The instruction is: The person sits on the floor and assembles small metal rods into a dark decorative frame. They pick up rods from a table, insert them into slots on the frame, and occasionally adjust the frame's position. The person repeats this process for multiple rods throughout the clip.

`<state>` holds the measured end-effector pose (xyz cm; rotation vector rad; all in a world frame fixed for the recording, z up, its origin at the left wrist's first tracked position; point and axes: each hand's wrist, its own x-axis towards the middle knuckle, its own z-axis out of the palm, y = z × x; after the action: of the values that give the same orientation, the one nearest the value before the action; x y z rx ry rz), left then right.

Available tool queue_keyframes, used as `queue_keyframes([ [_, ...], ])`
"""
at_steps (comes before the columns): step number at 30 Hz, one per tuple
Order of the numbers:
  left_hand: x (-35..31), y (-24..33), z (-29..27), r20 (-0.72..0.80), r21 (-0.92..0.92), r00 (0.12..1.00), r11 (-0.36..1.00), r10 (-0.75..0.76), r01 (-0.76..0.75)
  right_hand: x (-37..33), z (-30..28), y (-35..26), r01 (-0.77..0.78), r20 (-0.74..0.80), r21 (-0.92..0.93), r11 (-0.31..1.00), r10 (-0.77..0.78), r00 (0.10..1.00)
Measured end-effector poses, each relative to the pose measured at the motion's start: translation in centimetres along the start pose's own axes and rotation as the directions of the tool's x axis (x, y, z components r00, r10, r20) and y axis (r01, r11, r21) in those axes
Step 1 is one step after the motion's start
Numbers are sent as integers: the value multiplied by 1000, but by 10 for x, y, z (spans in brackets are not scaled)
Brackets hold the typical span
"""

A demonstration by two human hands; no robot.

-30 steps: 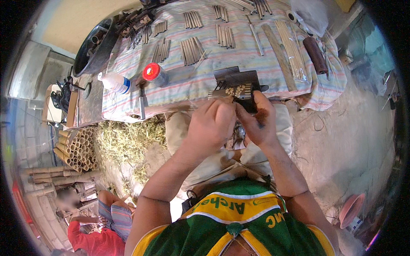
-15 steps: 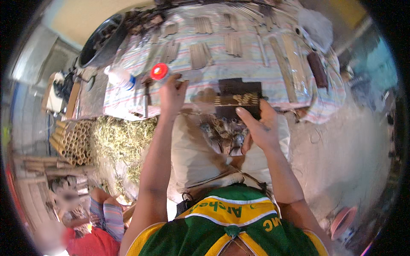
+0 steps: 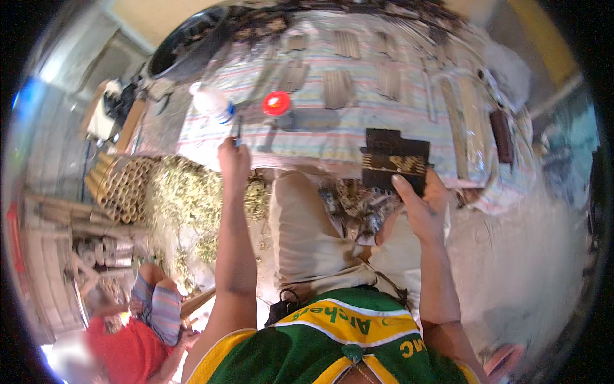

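Note:
My right hand (image 3: 425, 205) is closed on the right edge of a stepped, dark flat piece (image 3: 384, 174), its thumb across the front. Small pale yellowish slivers (image 3: 406, 164) show in a band on this piece. My left hand (image 3: 234, 160) is closed round a slim tool (image 3: 238, 128) whose thin dark end points away from me; its exact kind is unclear. Beyond that hand lies a white bottle with a blue cap (image 3: 210, 102). A jar with a red lid (image 3: 277, 103) stands to the right of it.
Bundles of thin strips (image 3: 338, 88) lie on the striped cloth (image 3: 320, 137). A black basin (image 3: 185, 48) stands at the far left. Cut bamboo tubes (image 3: 125, 192) and pale shavings (image 3: 185, 198) lie left of my legs. A person in red (image 3: 131, 345) sits at lower left.
My left hand has come away from beside the red-lidded jar, moving left and nearer, and now grips the slim tool. The view has shifted; my right hand keeps hold of the dark piece.

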<state>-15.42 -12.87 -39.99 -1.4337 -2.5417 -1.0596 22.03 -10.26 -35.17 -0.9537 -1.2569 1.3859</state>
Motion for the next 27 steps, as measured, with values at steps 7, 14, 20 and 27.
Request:
queue_keyframes([
  [7, -117, 123, -32, 413, -687, 906, 684, 92, 244, 4, -5, 1, -41, -28, -32, 999, 40, 999],
  [14, -145, 170, -29, 291, -546, 830, 795, 476, -264, 3, -5, 0, 51, -9, 29, 998, -51, 999],
  [20, -143, 172, -30, -43, -604, 817, 636, 575, -480, -1, -8, -5, -26, -36, 40, 999, 28, 999],
  [27, -143, 171, -24, 177, -569, 814, 732, 553, -374, 1, -10, -8, 22, -23, -26, 999, -22, 999],
])
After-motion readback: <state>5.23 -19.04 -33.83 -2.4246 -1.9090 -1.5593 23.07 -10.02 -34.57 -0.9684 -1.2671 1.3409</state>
